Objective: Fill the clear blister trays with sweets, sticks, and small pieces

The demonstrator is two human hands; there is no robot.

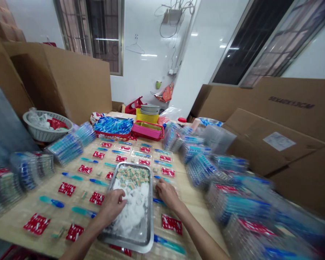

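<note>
A metal tray (151,231) lies on the table, holding small pale green and orange striped pieces (132,176) at its far end and white powder (131,213) over the rest. My left hand (113,206) is over the tray's left side with its fingers curled; anything inside them is hidden. Just past the tray's right rim, my right hand (166,193) reaches down with fingers drawn together, close to a blue-and-teal stick-like tool (164,179) in clear packaging. Around the tray are rows of clear plastic packs with red patterned packets (172,224) and similar blue tools (169,245).
Stacks of filled clear packs (200,169) line the right side, and more stacks (66,148) stand at left. Behind are a red-rimmed tub of blue sticks (113,136), a pink tray (146,130) and a grey basket (43,134). Cardboard boxes (78,83) flank the table.
</note>
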